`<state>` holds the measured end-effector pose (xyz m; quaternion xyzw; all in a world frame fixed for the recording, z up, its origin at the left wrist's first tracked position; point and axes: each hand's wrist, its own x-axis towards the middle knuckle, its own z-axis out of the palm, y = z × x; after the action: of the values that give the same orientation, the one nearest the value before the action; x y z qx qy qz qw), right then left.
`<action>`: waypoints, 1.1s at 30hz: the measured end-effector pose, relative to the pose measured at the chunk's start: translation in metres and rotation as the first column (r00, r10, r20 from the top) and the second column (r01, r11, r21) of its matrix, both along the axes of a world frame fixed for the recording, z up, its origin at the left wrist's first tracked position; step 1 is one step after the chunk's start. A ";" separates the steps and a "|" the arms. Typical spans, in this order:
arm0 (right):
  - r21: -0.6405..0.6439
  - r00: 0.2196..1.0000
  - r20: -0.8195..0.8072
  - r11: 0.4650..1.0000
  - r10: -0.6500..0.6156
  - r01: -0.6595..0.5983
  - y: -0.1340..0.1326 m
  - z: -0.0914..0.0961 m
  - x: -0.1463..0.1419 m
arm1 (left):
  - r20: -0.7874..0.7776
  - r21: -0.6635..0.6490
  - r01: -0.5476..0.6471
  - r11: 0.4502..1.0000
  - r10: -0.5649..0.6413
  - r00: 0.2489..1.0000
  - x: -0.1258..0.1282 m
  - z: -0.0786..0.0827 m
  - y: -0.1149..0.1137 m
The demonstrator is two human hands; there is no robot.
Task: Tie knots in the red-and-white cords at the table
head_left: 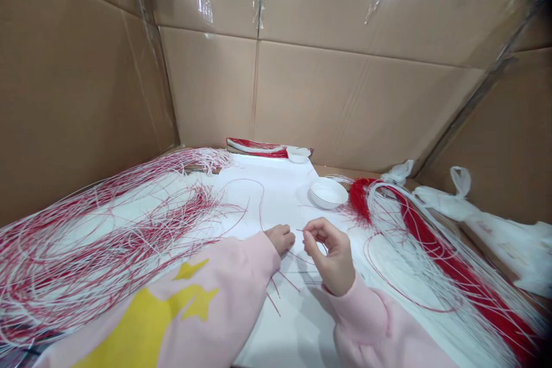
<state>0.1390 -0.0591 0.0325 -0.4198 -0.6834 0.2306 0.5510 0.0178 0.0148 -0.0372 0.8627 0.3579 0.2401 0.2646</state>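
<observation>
Red strand (299, 230): thin; pinched between thumb and forefinger of my right hand (330, 256); its tip juts out toward my left hand (281, 238)
Curved strand (261, 207): thin, dark red; arcs beyond my left hand, then bends back toward my wrist
Red ends (290, 281): short, nearly straight; slanted, spread apart, nearer me than my left hand

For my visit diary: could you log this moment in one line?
left hand: fingers curled, hold unclear | right hand: pinching thin red strand | nearer white bowl: beyond right hand | strand bundles: both sides
</observation>
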 end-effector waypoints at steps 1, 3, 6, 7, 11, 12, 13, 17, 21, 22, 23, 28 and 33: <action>0.002 1.000 0.003 1.000 -0.004 0.004 0.000 0.000 0.000 | 0.031 0.012 -0.004 1.000 0.004 0.999 -0.002 0.002 -0.001; 0.007 1.000 0.006 1.000 -0.010 0.010 -0.001 0.000 0.000 | 0.133 0.032 -0.022 0.999 0.018 0.991 -0.008 0.008 -0.004; 0.014 1.000 0.004 1.000 -0.005 0.005 -0.001 0.001 0.000 | 0.348 -0.078 -0.002 0.997 0.029 0.937 -0.014 0.022 -0.013; 0.015 1.000 0.002 1.000 -0.002 0.002 -0.001 0.002 0.000 | 0.417 -0.160 0.024 0.987 0.045 0.908 -0.015 0.026 -0.016; 0.015 1.000 -0.001 1.000 0.006 -0.006 -0.002 0.003 0.001 | 0.605 -0.483 0.209 0.850 0.151 0.782 -0.013 0.033 -0.023; 0.016 1.000 0.002 1.000 0.005 -0.005 -0.002 0.004 0.001 | 0.635 -0.528 0.266 0.807 0.167 0.754 -0.012 0.032 -0.023; 0.017 1.000 0.008 1.000 0.006 -0.006 -0.003 0.004 0.001 | 0.662 -0.560 0.323 0.763 0.178 0.728 -0.011 0.031 -0.024; 0.014 0.999 0.029 1.000 0.024 -0.025 -0.003 0.003 0.000 | 0.751 -0.614 0.506 0.605 0.252 0.610 -0.011 0.030 -0.027; 0.023 0.999 0.039 1.000 0.014 -0.015 -0.002 0.003 0.000 | 0.763 -0.640 0.573 0.511 0.343 0.548 -0.012 0.036 -0.032; 0.024 0.999 0.044 1.000 0.014 -0.015 -0.002 0.003 0.000 | 0.764 -0.642 0.585 0.496 0.356 0.538 -0.012 0.038 -0.033; 0.023 0.999 0.050 1.000 0.017 -0.018 -0.002 0.003 0.000 | 0.767 -0.641 0.595 0.485 0.364 0.528 -0.012 0.039 -0.033; 0.020 0.996 0.070 0.998 0.051 -0.053 -0.003 0.004 -0.001 | 0.791 -0.611 0.643 0.461 0.376 0.482 -0.010 0.039 -0.032; 0.029 0.996 0.064 0.998 0.061 -0.063 -0.004 0.005 -0.001 | 0.771 -0.635 0.634 0.441 0.406 0.490 -0.011 0.038 -0.030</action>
<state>0.1376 -0.0628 0.0373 -0.3970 -0.7166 0.2235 0.5282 0.0067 -0.0147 0.0006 0.3648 0.1679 0.3861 0.8304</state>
